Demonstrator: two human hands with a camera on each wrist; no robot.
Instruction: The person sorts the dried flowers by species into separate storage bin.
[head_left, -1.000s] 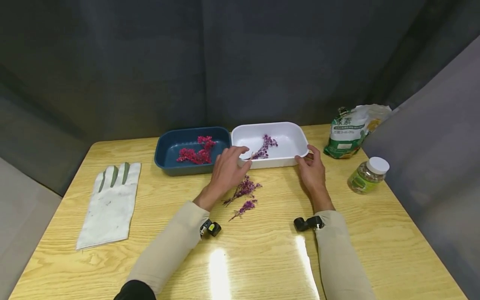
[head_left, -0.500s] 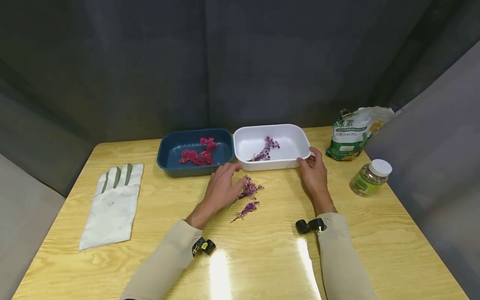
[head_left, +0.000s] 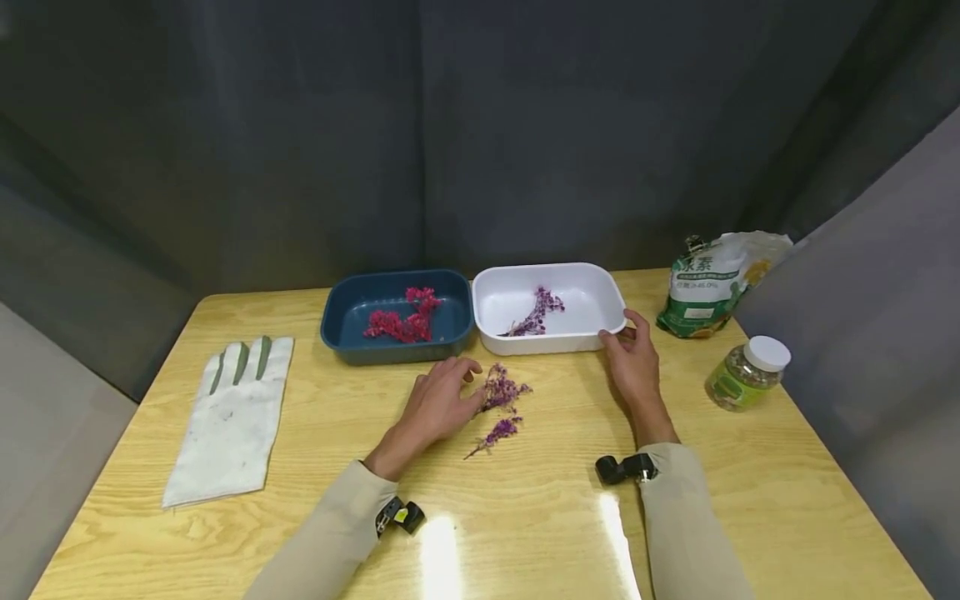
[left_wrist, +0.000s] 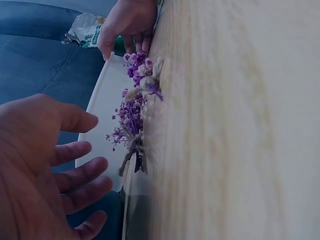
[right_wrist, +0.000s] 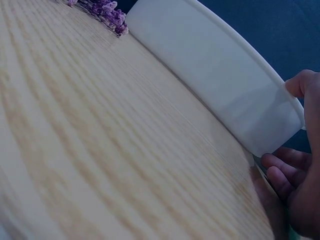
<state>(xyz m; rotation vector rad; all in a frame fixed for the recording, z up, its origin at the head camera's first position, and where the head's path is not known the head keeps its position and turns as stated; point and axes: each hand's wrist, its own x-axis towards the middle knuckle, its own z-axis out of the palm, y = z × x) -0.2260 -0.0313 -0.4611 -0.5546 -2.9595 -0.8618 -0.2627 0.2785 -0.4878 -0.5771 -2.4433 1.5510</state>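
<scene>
My left hand (head_left: pixel 442 400), its fingers spread and holding nothing, is just left of a bunch of dried purple flowers (head_left: pixel 501 390) lying on the table. The left wrist view shows twine round the stems of that purple bunch (left_wrist: pixel 131 120). Nearer me lies a smaller purple sprig (head_left: pixel 501 432). My right hand (head_left: pixel 632 357) grips the front right corner of a white plastic tray (head_left: pixel 555 342), thumb on the rim and fingers round the side. Inside the tray rests another purple sprig (head_left: pixel 536 317).
Against the white tray's left end stands a dark blue tray (head_left: pixel 337 333) with red dried flowers (head_left: pixel 405 325) in it. A white work glove (head_left: pixel 232 433) lies at the left. On the right are a green and white bag (head_left: pixel 701 292) and a white-lidded jar (head_left: pixel 742 375).
My left hand has drawn back from over the white tray's front left corner, down and left to beside the purple bunch. My right hand keeps its grip on the tray corner.
</scene>
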